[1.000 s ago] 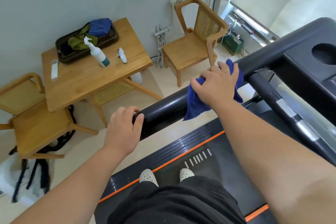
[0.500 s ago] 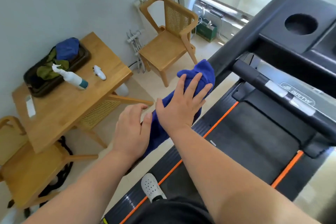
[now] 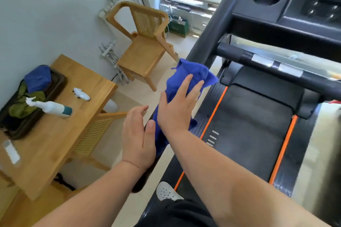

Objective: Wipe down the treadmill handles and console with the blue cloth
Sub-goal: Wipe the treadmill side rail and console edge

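I judged the soft, light blue cloth (image 3: pixel 186 77), draped over the black padded left treadmill handle (image 3: pixel 208 42), best held flat under my spread right hand (image 3: pixel 177 110), while my left hand (image 3: pixel 138 134) rested open beside it.
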